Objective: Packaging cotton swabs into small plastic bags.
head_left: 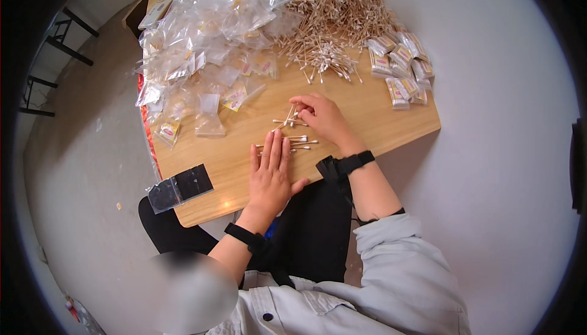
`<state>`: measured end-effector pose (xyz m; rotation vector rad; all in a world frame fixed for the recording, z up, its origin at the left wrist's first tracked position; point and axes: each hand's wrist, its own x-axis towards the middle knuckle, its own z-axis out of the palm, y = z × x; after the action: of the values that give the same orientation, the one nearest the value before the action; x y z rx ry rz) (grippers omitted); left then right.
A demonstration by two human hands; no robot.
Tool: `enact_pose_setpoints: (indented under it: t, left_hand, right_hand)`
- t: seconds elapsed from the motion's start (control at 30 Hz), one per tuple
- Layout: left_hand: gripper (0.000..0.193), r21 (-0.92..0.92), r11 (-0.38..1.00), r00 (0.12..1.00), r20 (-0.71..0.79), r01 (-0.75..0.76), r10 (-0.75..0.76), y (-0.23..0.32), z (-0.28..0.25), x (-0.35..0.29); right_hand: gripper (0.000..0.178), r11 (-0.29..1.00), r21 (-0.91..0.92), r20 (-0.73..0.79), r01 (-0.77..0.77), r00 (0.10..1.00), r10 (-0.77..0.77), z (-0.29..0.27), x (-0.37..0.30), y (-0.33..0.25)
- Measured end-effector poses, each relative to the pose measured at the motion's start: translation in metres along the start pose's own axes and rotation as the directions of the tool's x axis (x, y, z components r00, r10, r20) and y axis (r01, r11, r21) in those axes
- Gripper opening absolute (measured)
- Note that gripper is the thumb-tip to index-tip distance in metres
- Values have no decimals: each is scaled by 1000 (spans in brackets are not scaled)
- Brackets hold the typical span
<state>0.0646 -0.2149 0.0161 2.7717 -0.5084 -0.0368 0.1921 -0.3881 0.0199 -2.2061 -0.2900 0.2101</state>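
Several loose cotton swabs (299, 143) lie on the wooden table near its front edge. My left hand (271, 173) rests flat there, fingers stretched forward over part of them, so some swabs are hidden beneath. Just beyond it, my right hand (319, 115) is closed in a pinch on a few cotton swabs (291, 112), which point down toward the table. More swabs lie under and beside the right fingertips. Both wrists wear black straps.
A big heap of cotton swabs (342, 11) covers the far side. Left of it are piled clear plastic bags (214, 23). Filled swab packs (400, 66) are stacked at the far right. A black flat item in clear plastic (180, 188) sits at the front left corner.
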Motion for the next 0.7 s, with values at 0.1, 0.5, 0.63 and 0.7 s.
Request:
enact_pose_setpoints:
  t: [0.1, 0.5, 0.63, 0.7]
  left_hand:
    - [99, 9, 1000, 1000, -14, 0, 0, 0, 0, 0]
    - [100, 0, 1000, 1000, -15, 4, -4, 0, 0, -1]
    - [101, 2, 1000, 999, -40, -3, 3, -2, 2, -1]
    - [101, 0, 1000, 999, -44, -4, 4, -1, 1, -1]
  right_hand:
    - [19, 996, -48, 18, 81, 997, -80, -4, 8, -4]
    - [13, 971, -236, -58, 25, 998, -39, -14, 2, -4]
    - [13, 974, -226, -64, -4, 998, -10, -4, -7, -9]
    - [11, 977, -186, -103, 107, 986, -128, -1, -9, -11]
